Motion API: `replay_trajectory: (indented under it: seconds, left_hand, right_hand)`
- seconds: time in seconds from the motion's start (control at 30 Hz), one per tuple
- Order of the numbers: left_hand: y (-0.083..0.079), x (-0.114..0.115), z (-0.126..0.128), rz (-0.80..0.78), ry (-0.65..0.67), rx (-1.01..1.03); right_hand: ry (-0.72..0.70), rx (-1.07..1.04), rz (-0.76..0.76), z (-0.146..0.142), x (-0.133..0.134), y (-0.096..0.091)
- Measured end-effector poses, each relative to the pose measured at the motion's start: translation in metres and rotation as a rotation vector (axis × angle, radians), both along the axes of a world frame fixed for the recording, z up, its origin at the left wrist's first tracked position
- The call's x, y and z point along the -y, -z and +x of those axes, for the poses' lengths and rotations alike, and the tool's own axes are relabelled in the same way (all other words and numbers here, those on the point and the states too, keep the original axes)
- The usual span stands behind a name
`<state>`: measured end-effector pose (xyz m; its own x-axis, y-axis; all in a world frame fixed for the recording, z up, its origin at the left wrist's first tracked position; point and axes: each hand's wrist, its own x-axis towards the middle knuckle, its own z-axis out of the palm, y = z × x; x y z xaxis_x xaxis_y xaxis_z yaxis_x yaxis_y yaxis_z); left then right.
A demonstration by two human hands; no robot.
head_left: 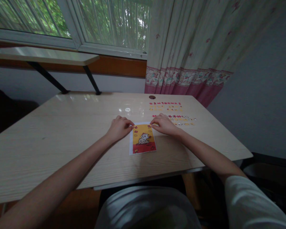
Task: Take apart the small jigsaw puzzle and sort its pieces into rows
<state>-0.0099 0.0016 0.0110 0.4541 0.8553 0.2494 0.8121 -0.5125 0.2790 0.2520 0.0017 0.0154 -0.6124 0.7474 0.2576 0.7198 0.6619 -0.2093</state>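
Observation:
A small printed sheet lies on the desk in front of me. Its picture is yellow above and red below, with a white cartoon animal in the middle, and a white margin shows along its left and top sides. At the sheet's upper left corner, my left hand is closed in a pinch, thumb and forefinger on the edge. My right hand pinches the upper right corner in the same way. Whether the white margin is a separate backing cannot be made out.
Rows of small pink and yellow cut-out pieces lie behind my right hand, some partly hidden by it. The wooden desk has a round cable hole at its back edge. A raised shelf stands at the back left; a curtain hangs behind.

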Motion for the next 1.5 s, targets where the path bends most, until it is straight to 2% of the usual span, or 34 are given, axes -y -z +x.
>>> replay_trajectory:
  seconds: [1.2,1.37,1.5]
  left_hand:
    - [-0.0010,0.0012,0.0005,0.005,-0.003,0.005]
    - [-0.0021,0.0010,0.0010,0.005,-0.011,-0.014]
    - [-0.0012,0.0003,0.0005,-0.002,-0.003,-0.017]
  right_hand:
    - [0.036,0.021,-0.040,0.0007,-0.0011,-0.0004]
    - [0.012,0.019,-0.034,0.0014,0.0004,-0.0030]
    - [-0.081,0.020,-0.058,0.0023,0.0038,-0.0070]
